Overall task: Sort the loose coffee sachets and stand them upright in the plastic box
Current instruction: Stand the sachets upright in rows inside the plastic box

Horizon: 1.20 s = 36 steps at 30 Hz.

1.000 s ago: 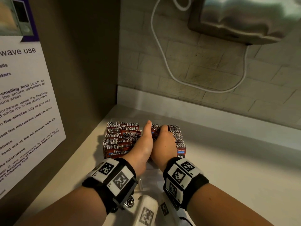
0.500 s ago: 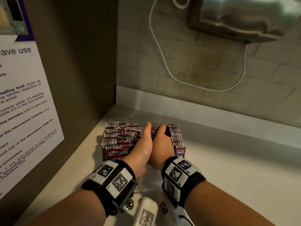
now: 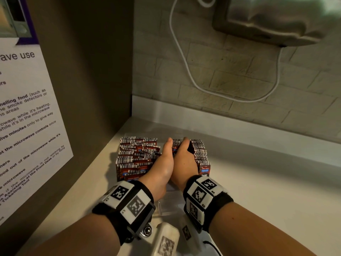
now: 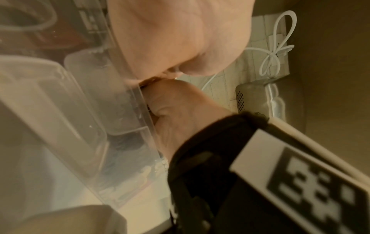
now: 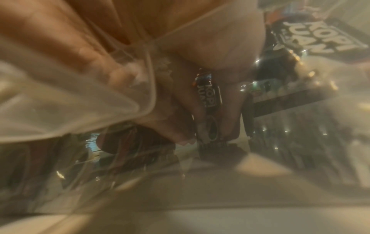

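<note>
Leftmost, a white printed notice about microwave use [image 3: 27, 111] hangs on the brown side panel, well apart from the work. Just right of it, on the pale worktop [image 3: 267, 191], stands the clear rectangular plastic box [image 3: 167, 206], its long axis running left to right across the view. The box's left part is packed with dark red coffee sachets with barcoded top edges [image 3: 137, 156]; most stand upright in rows, though a few in the middle of that block lie tilted across the others.

Next comes the left hand [image 3: 163, 164], reaching away from the person into the middle of the box, thumb uppermost and palm facing right; its fingers are hidden among the packets, so I cannot tell whether they grip anything. Pressed against it, the right hand [image 3: 184, 161] curls over a small bundle of sachets. From the right wrist view, its fingers [image 5: 178, 126] pinch one sachet [image 5: 210, 104] held on end, lower edge close to the box floor. Right of the hands runs another upright row [image 3: 200, 154].

The gap to fill lies directly below and between the two hands, so the held sachets probably need only go straight down, with the left hand likely bracing the left block. On the far tiled wall loops a white cable [image 3: 186, 58].
</note>
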Each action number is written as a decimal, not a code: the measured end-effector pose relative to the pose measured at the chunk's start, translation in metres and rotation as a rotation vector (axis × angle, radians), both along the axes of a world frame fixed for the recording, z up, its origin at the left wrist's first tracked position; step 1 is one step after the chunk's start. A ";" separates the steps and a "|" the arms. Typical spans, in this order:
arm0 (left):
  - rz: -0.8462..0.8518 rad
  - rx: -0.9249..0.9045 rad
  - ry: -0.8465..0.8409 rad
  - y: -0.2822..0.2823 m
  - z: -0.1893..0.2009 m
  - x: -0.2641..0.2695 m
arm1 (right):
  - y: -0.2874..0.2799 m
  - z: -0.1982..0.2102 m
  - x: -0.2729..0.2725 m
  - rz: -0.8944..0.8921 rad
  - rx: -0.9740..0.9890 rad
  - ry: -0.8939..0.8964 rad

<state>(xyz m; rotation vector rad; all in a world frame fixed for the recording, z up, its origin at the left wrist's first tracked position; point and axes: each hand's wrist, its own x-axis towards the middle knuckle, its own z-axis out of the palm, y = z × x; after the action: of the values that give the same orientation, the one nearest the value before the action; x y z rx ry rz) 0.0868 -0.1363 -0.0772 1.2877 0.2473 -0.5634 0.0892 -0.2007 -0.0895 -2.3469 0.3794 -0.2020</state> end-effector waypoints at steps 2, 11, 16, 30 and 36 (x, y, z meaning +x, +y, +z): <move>0.006 0.007 0.009 0.001 0.000 -0.001 | 0.000 0.001 -0.001 0.005 -0.006 -0.003; -0.031 0.039 -0.012 0.004 0.009 -0.005 | 0.001 0.007 -0.006 0.024 -0.015 -0.032; -0.042 0.068 -0.063 0.009 0.027 -0.014 | 0.003 0.021 -0.015 0.064 -0.045 -0.038; 0.198 0.322 -0.413 0.118 0.028 -0.024 | 0.005 0.033 -0.040 0.225 0.077 0.018; 0.013 0.312 -0.301 0.117 -0.005 -0.047 | 0.016 0.020 -0.038 0.377 0.070 0.187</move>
<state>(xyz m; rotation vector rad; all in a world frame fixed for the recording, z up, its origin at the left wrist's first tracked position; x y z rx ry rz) 0.0395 -0.0191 -0.0827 1.6520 0.0939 -0.3195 0.0514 -0.1844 -0.0692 -2.3240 0.0266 0.2075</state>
